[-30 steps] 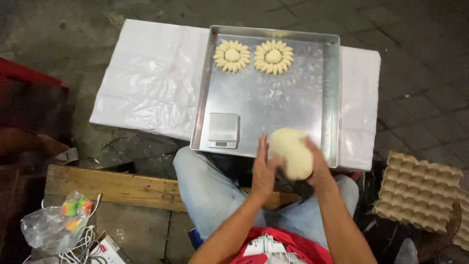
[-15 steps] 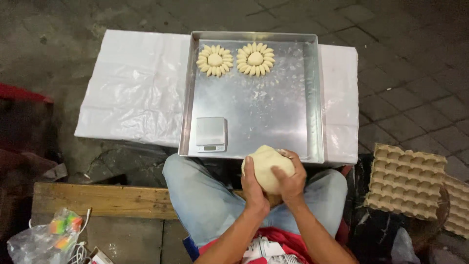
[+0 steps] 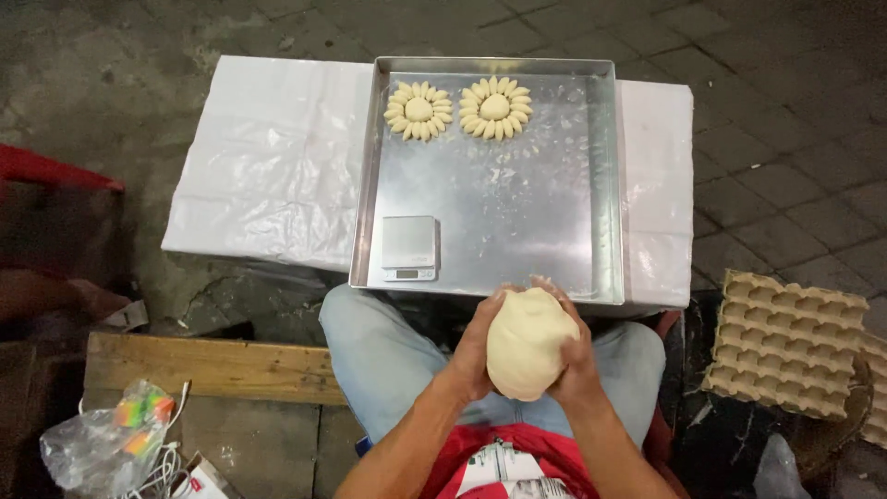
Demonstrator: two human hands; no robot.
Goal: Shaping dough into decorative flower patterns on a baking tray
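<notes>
1. Dough, a pale, smooth, egg-shaped lump (image 3: 529, 340), sits between both hands above the person's lap, just beyond the near edge of the square, shiny metal tray (image 3: 517, 222).
2. That tray lies on a counter covered in white plastic sheet (image 3: 259, 176); two flower-shaped dough pieces (image 3: 457, 109) sit at its far edge, a small silver digital scale (image 3: 409, 248) at its near left corner, with bare floured metal between.
3. Left hand (image 3: 476, 346) clamps the lump's left side, fingers curled over the top.
4. Right hand (image 3: 575, 356) clamps the right side, forearms angled inward.
</notes>
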